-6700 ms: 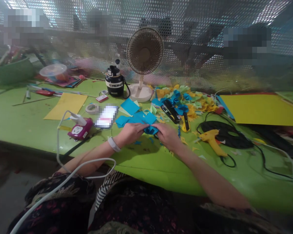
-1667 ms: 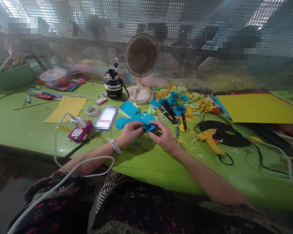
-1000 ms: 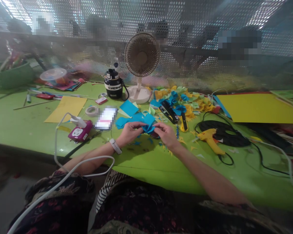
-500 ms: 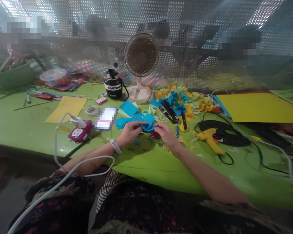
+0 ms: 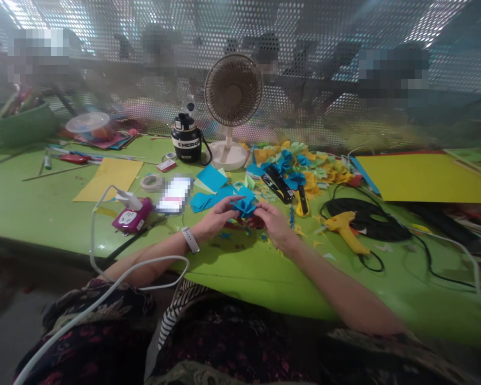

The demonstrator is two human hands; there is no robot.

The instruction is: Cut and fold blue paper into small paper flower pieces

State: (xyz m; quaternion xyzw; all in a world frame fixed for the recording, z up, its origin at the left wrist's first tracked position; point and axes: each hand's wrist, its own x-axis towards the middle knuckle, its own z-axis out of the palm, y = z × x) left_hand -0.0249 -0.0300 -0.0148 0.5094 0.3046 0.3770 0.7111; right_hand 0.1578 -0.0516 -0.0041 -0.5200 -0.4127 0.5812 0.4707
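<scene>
Folded blue paper was pinched between the left hand and right hand, just above the desk.

Both forearms, the left and the right, reach in over the near edge of the counter and angle toward each other. The left hand lies palm down, its fingers stretched rightward. The right hand faces it with fingers curled inward. The two hands sit just apart near the counter's middle.
</scene>
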